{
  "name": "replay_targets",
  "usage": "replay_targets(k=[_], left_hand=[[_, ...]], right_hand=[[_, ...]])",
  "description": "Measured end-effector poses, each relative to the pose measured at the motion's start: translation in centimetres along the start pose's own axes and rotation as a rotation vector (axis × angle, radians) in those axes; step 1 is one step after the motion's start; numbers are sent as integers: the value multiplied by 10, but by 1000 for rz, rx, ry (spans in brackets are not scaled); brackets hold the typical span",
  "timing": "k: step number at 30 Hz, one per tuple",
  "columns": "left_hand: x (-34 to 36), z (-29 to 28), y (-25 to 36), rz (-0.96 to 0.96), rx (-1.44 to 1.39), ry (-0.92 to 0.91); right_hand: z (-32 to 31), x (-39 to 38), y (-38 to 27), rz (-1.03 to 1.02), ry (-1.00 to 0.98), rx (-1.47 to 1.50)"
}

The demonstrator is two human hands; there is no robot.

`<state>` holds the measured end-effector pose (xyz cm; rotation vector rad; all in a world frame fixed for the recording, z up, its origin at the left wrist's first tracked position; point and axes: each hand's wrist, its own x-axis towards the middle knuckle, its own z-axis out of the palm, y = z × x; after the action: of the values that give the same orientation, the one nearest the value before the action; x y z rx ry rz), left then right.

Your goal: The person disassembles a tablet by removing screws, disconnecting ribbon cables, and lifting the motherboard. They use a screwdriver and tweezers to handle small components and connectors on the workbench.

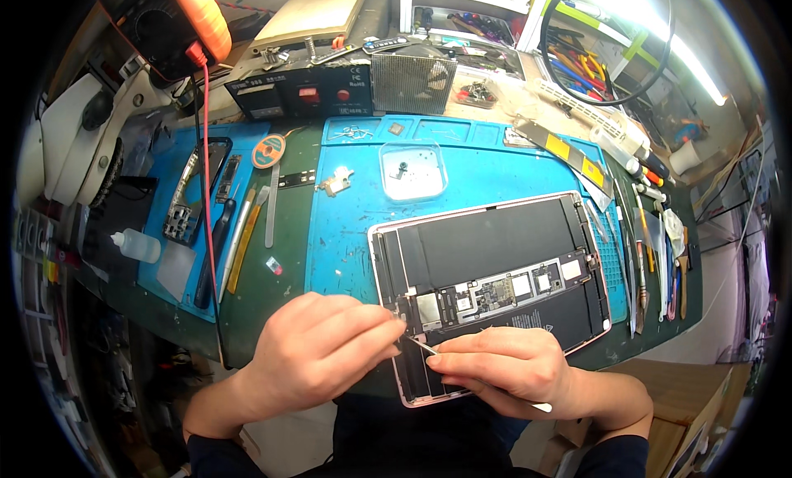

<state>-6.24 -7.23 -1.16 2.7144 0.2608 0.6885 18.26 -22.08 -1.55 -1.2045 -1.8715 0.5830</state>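
An opened tablet (487, 222) lies tilted on the mat, its black battery cells and long circuit board (495, 295) bare. My right hand (507, 369) is closed on a thin metal pry tool (422, 346), whose tip points at the tablet's lower left inner edge. The tool's pale rear end shows below the palm. Across from it, my left hand (326, 346) is pinched at the tablet's left rim, close to the tool tip. Whatever sits between its fingertips is too small to make out. Both hands cover part of the tablet's near side.
Beyond the tablet stands a clear square dish (412, 171) with small parts on the blue mat (346, 239). Screwdrivers, a solder wick spool (268, 151) and a dropper bottle (136, 245) lie left. Knives and brushes line the right. A black power unit (301, 92) and multimeter (157, 20) stand behind.
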Motion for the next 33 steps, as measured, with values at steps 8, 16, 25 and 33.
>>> replay_targets(k=[8, 16, 25, 33], left_hand=[[27, -2, -3, -126, -308, -74], [37, -8, 2, -245, -323, -167], [40, -9, 4, -224, -285, -192], [39, -10, 3, -218, -302, -204]], right_hand=[[2, -3, 2, -42, 14, -42], [5, -3, 2, -60, 38, -57], [5, -4, 2, -60, 49, -57], [6, -4, 3, -64, 53, -56]])
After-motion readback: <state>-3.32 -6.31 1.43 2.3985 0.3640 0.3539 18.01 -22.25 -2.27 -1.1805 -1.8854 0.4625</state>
